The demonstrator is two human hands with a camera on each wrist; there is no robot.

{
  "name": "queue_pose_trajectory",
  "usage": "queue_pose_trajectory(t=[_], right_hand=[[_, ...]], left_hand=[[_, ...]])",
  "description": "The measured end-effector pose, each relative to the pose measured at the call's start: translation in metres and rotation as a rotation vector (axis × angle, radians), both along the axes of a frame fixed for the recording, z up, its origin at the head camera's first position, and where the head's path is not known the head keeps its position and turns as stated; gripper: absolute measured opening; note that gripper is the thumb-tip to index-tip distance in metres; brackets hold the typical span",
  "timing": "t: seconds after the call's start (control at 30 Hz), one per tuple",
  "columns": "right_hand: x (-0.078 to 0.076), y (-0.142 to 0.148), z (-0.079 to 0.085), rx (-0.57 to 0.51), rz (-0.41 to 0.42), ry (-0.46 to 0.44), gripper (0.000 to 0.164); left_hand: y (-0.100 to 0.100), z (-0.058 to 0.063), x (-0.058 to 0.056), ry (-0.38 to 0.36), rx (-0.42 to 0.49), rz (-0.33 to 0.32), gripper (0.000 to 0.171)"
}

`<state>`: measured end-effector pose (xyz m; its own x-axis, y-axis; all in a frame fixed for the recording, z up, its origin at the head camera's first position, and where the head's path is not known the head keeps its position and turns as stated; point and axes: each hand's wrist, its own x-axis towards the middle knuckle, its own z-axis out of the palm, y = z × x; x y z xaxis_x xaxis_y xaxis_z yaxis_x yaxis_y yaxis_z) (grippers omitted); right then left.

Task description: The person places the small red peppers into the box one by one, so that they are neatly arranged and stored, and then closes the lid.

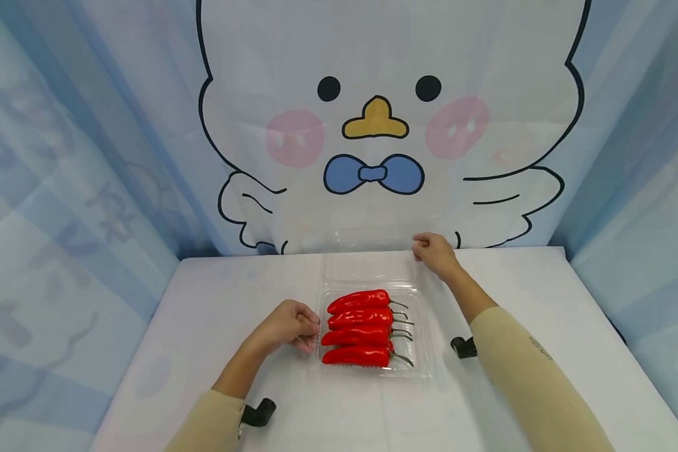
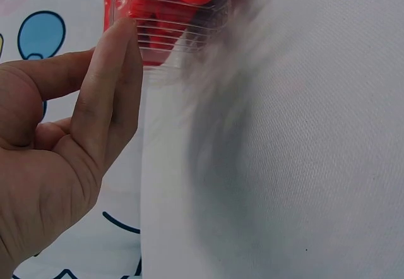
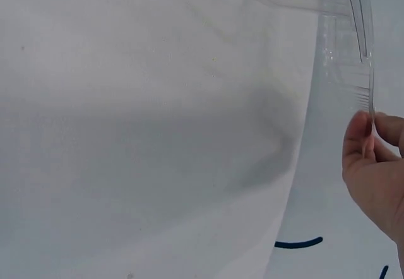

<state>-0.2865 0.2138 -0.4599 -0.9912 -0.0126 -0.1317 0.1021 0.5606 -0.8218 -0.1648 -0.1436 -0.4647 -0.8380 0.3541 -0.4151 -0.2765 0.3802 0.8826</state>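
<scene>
A clear plastic clamshell box [image 1: 425, 345] lies on the table with its hinged lid [image 1: 367, 271] raised toward the back. Inside it, several glossy red chili peppers [image 1: 353, 337] lie side by side, dark stems pointing right. My left hand [image 1: 290, 325] is at the box's left side; in the left wrist view its fingertips [image 2: 126, 29] pinch the ribbed plastic edge. Farther back, my right hand [image 1: 436, 254] pinches the right corner of the lid between thumb and fingers, which the right wrist view shows closely at the lid's thin edge [image 3: 371, 96].
The white table [image 1: 248, 282] ends at a back curtain printed with a cartoon bird [image 1: 373, 119]. Blue and white curtains [image 1: 62, 220] hang at both sides. Dark wrist-worn devices [image 1: 258, 413] show beside both forearms.
</scene>
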Motion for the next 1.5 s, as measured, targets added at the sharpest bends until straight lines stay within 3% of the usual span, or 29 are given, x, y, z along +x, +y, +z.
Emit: queue_pose_trajectory(t=[0.73,1.5], right_hand=[[0.008,0.004,0.033,-0.036,-0.002,0.168,0.043],[0.034,0.008,0.053,-0.022,0.042,0.33,0.029]], left_hand=[[0.005,0.001,-0.015,0.033,-0.037,0.03,0.011],[0.007,-0.007,-0.039,0.043,-0.033,0.057,0.011]])
